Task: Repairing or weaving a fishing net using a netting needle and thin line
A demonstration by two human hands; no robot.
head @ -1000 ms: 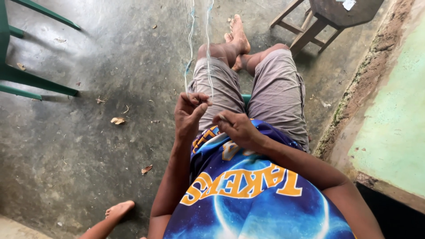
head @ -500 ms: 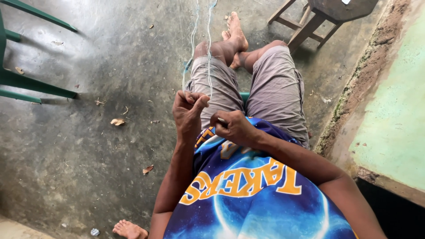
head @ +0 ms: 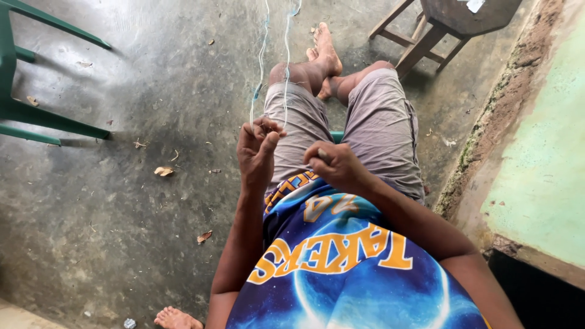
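- Strands of thin pale blue-green twine (head: 262,67) run from the top edge of the view down to the left hand (head: 257,152), two lines side by side and a little apart above the person's knees.
- Left-hand fingers (head: 268,141) are pinched together on the lower ends of the twine, gripping it just above the lap.
- Right hand (head: 334,166) is curled closed beside the left hand, just apart from it; a small pale bit shows between its fingers, too small to tell whether it is twine or a tool.
- Risk, as I judge it: the two lines hang close, so they could cross and snarl above the left fingers if either hand twists.
- Another risk: the twine looks fine and slick, so a loosened pinch could let it slip free and drop to the concrete floor (head: 122,207).
- Twine looks hair-thin, slightly wavy, with a darker blue knot or patch partway up the left line.
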